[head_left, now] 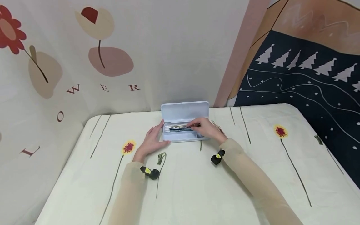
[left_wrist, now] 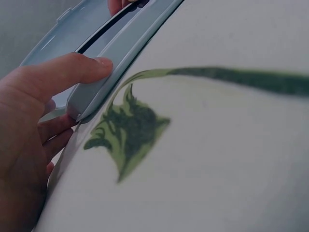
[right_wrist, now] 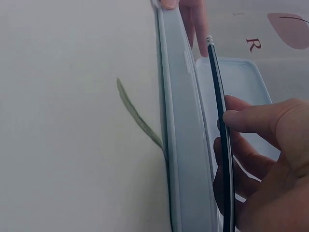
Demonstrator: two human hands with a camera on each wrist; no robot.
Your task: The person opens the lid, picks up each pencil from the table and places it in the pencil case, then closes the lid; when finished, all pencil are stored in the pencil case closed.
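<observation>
A pale blue pencil case [head_left: 180, 137] stands with its lid [head_left: 185, 112] raised at the back of the table. Several pencils [head_left: 175, 127] lie lengthwise inside it. My left hand [head_left: 152, 140] holds the case's left end, the thumb [left_wrist: 89, 70] against the front wall and the other fingers around the end. Over the case, my right hand [head_left: 206, 128] pinches a dark striped pencil [right_wrist: 219, 87] between thumb and fingers. The pencil's metal-banded end shows in the right wrist view. In the head view, that hand covers part of the case's right side.
Thin brown sticks [head_left: 219, 127] lie on the cloth just right of the case, partly behind the right wrist. A white flower-printed cloth [head_left: 191, 187] covers the table. Printed hangings [head_left: 180, 56] rise directly behind it.
</observation>
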